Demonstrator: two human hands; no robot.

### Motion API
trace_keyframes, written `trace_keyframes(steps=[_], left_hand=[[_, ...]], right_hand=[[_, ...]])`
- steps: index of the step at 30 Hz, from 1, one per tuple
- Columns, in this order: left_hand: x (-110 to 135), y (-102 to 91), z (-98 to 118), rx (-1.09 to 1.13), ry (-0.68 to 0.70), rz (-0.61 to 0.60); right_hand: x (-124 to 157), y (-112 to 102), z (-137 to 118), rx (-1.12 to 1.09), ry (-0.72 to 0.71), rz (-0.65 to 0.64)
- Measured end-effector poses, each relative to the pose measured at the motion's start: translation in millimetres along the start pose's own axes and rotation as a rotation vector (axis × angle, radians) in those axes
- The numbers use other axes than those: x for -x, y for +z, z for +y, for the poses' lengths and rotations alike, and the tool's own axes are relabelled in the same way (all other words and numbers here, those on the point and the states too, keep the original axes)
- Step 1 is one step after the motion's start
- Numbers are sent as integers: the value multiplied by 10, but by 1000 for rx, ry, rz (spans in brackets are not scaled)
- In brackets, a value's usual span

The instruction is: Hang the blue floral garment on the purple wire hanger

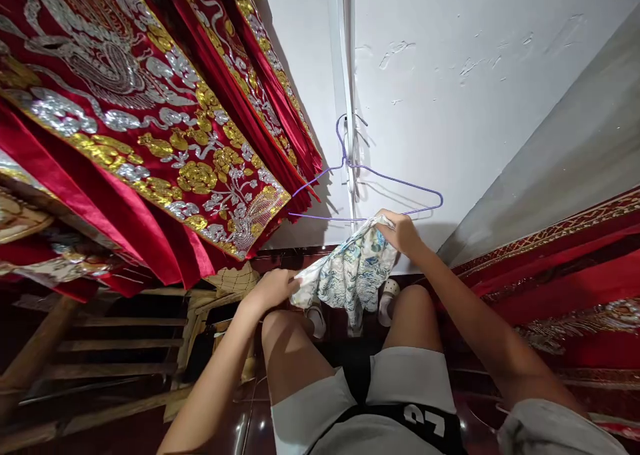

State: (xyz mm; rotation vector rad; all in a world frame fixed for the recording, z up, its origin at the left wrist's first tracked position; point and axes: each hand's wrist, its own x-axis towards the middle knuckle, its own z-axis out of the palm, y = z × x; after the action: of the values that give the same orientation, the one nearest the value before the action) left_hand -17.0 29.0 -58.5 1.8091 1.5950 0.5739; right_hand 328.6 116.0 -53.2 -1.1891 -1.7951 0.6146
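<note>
your left hand [273, 290], below and left of the purple wire hanger [344, 161], is closed on one end of the blue-patterned white garment [355, 262]; your right hand [400, 234], just below the hanger's right side, pinches the other end. the garment spans the two below the hanger; whether it touches the lower bar, i cannot tell. if either pinch loosens, the limp cloth could slip and drop. a tug against that bar could swing the hanger and snag the sequined red hanging [215, 148], whose corner overlaps the hanger's left end in view.
</note>
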Motion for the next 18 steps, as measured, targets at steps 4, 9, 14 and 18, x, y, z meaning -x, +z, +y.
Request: trace_keyframes(steps=[4,9,14,18], left_hand=[[-221,-153,126,-5,156,224],[-517,-327,412,-11,206,440],[-771,-353,307,-162,11,281],[-769,-358,279,-93,230,366]], right_hand=[[7,-238,-124,64,-48,-8],[-29,-301,-174,-8,-40,-21],[41,-280,-103,9,-111,-17],[41,-256,-96,-27,-112,-9]])
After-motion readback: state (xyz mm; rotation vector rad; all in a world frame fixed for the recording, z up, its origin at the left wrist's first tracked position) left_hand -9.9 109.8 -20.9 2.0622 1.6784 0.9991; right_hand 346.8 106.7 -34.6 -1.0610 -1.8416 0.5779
